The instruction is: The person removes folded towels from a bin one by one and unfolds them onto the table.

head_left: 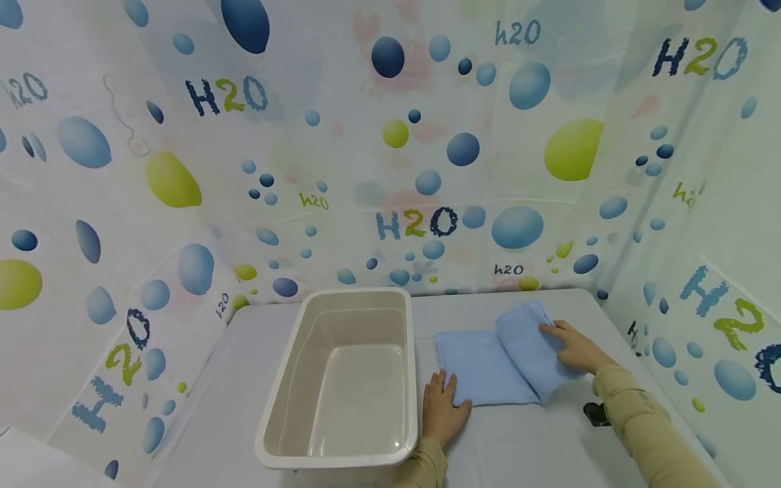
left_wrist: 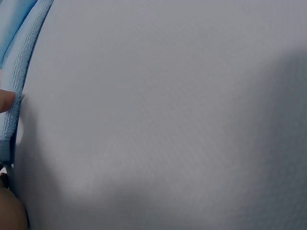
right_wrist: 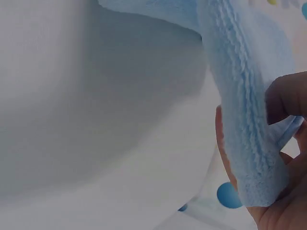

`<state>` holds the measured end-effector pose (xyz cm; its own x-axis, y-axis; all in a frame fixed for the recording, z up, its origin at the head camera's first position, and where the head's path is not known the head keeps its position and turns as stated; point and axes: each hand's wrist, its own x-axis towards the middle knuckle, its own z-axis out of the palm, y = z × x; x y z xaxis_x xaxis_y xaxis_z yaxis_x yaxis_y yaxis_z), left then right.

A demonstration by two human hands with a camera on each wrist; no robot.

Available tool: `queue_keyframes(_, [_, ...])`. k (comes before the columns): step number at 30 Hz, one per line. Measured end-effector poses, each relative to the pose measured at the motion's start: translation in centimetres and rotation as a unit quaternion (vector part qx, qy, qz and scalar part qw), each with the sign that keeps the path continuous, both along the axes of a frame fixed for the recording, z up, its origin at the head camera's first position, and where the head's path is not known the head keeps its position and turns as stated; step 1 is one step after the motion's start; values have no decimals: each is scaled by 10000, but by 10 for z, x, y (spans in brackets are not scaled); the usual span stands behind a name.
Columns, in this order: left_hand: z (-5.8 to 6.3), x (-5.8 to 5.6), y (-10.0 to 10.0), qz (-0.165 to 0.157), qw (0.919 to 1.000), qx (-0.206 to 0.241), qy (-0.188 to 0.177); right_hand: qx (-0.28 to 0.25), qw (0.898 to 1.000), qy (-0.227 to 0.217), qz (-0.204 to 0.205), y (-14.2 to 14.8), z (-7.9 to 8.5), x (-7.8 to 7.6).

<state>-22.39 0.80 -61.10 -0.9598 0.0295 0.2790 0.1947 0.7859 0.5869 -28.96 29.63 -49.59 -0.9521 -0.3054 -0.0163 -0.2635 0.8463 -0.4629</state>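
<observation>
A light blue towel (head_left: 488, 366) lies in layers on the white-covered table, right of a beige plastic tub. Its right part is lifted and turned over toward the left, held by my right hand (head_left: 576, 347). In the right wrist view, the thick folded edge of the towel (right_wrist: 244, 105) sits between the thumb and fingers (right_wrist: 288, 96). At the towel's near left corner rests my left hand (head_left: 445, 412), fingers extended. The left wrist view shows only a strip of the towel (left_wrist: 21, 62) with a fingertip (left_wrist: 5, 100) against its edge.
The beige tub (head_left: 279, 400) stands close beside the left forearm, its rim well above the table (head_left: 512, 447). A small black object (head_left: 596, 414) lies under the right forearm. Patterned curtains (head_left: 342, 156) with bubbles and lettering enclose the back and sides.
</observation>
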Motion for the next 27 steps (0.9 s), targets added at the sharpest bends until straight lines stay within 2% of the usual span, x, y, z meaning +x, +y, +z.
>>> queue_keyframes(3, [-3, -1, 0, -32, 9999, 60, 148, 6, 9999, -7, -135, 6, 1, 3])
queue_keyframes(8, [-10, 0, -2, -77, 9961, 188, 862, 25, 9998, 66, -206, 19, 2, 6])
queue_keyframes(10, [-9, 0, -2, -71, 9956, 160, 919, 52, 9996, 68, -261, 25, 2, 6])
queue_keyframes(13, [-4, -1, -2, -84, 9989, 63, 458, 85, 9992, 75, -375, 34, -1, 5])
queue_keyframes(15, [2, -1, -2, -106, 9999, 39, 7, 120, 9989, 116, -440, 39, -3, 5])
queue_keyframes(17, [4, 0, -2, -119, 9998, 8, -173, 102, 9987, 115, -492, 43, -8, 5])
queue_keyframes(24, [3, 0, -2, -145, 9998, 68, -72, 217, 9977, 54, -634, 52, -28, 8])
queue_keyframes(27, [4, 1, -3, -185, 9996, 31, -189, 267, 9969, -47, -737, 56, -39, 11])
